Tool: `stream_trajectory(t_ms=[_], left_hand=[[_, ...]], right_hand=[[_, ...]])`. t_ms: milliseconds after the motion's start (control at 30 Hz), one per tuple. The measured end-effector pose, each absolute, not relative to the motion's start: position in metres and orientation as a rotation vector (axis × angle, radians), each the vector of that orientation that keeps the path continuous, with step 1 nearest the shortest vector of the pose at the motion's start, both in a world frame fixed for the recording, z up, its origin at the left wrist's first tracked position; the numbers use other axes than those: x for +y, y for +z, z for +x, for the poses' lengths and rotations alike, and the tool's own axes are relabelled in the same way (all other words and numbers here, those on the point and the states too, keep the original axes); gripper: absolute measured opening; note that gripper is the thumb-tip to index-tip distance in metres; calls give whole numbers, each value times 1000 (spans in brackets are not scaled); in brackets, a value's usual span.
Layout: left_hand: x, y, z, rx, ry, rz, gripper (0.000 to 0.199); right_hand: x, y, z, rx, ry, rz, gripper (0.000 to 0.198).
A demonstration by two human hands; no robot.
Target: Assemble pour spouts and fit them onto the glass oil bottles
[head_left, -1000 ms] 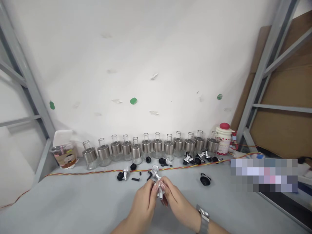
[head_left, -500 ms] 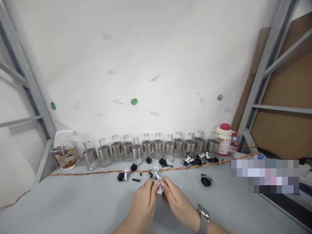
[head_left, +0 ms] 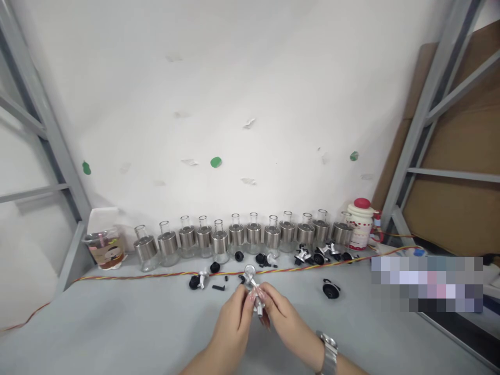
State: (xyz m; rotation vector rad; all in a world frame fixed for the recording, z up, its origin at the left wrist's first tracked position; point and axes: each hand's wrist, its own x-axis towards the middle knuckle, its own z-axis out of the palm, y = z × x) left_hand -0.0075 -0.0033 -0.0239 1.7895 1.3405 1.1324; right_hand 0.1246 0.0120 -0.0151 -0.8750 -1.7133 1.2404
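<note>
A small silver spout part (head_left: 259, 309) is pinched between the thumbs and fingers of both my hands, low over the middle of the table. My left hand (head_left: 233, 319) closes on it from the left, and my right hand (head_left: 288, 322) from the right. Just beyond my fingertips shows a round silver end (head_left: 250, 271); whether it belongs to the held part I cannot tell. A black and silver spout assembly (head_left: 198, 280) lies to the left, near a small black lever (head_left: 219, 287). Off to the right rests a black cap (head_left: 330, 289). My fingers cover much of the held part.
Several glass bottles (head_left: 220, 242) with metal sleeves line the wall. More spout pieces (head_left: 302, 255) lie before them. A red and yellow twisted wire (head_left: 148, 277) crosses the table. A drink cup (head_left: 104, 251) stands left, a white bottle with a red lid (head_left: 360, 226) right.
The lower end of the silver spout part has tilted slightly to the right and down. My right fingers have shifted a little beneath it. Both hands keep their hold.
</note>
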Motion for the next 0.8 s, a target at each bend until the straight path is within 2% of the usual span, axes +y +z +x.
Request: stream_trajectory(t_ms=[300, 567, 800], left_hand=[[-7, -20, -5, 1243, 1138, 1689, 28], [-2, -23, -6, 1411, 1099, 1748, 34], [-8, -18, -1, 1200, 1115, 1658, 37]], right_hand=[[9, -16, 128, -1713, 1155, -851, 29], [11, -20, 123, -1692, 1123, -900, 27], [8, -11, 126, -1703, 1095, -850, 27]])
